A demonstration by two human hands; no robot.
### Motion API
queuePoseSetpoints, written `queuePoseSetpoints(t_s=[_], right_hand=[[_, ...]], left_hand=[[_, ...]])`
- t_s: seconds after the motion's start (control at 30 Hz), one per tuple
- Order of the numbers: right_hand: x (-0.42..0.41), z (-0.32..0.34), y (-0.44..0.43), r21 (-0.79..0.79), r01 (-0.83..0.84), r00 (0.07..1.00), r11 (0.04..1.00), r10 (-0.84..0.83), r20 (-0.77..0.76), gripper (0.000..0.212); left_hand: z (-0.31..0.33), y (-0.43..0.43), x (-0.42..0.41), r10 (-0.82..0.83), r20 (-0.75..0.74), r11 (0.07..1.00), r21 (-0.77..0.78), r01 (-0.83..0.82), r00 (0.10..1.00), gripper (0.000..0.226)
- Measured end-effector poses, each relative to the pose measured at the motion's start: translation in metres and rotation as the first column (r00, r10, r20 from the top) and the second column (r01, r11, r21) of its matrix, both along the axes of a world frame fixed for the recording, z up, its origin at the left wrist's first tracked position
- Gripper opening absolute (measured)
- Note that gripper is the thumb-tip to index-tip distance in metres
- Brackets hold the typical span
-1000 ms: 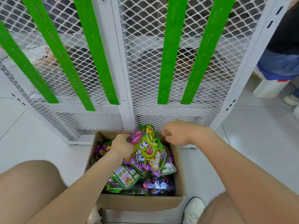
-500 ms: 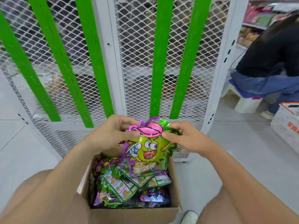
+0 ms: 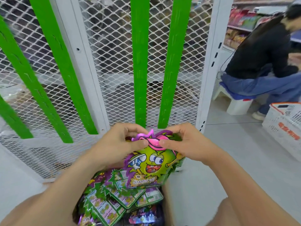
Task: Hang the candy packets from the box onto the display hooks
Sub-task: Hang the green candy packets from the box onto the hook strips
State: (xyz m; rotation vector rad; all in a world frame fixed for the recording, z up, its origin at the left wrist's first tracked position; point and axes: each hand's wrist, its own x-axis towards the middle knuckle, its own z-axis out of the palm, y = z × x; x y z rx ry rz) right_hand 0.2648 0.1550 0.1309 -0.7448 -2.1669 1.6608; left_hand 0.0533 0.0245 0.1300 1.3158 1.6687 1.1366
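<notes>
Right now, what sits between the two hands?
In the head view, the pink top of a green candy packet fills the gap; the left hand and right hand each pinch one side.

Scene bright, evenly lit; source not in view. Shadows faint, soft-edged. Foil sheen on candy packet (image 3: 151, 162) top and on loose packets (image 3: 104, 207) below. Motion blur on green strips (image 3: 22, 66) at left edge. Wide-angle bowing: white post (image 3: 211, 62) leans outward. Bottom edge soft, unfocused.
</notes>
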Motion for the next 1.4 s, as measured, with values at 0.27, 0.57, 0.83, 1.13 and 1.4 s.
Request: queuePoseSetpoints(t_s=[0.27,0.57,0.83,1.13,1.4], right_hand=[[0.009,-0.019,0.049,0.223,0.069,0.975,0.972,-0.112,0.189,0.020],[0.007,-0.050,0.090,0.496,0.053,0.904,0.867,-0.253,0.346,0.023],[-0.019,-0.065,0.100,0.610,0.286,0.896,0.739,-0.432,0.102,0.013],[-0.013,-0.062,0.097,0.572,0.236,0.940,0.785,-0.334,0.072,0.018],[0.016,-0.052,0.085,0.400,0.174,0.970,0.900,-0.227,0.089,0.009]], left_hand=[[-0.033,0.055,0.003,0.096,-0.230,0.995,0.044,-0.088,0.968,0.029],[-0.068,0.116,0.038,0.367,-0.260,0.930,0.118,-0.348,0.893,0.035],[-0.069,0.126,0.054,0.383,-0.296,0.924,0.121,-0.364,0.875,0.033],[-0.073,0.126,0.043,0.355,-0.432,0.935,0.182,-0.305,0.829,0.006],[-0.060,0.104,0.035,0.121,-0.372,0.989,0.121,-0.081,0.920,0.023]])
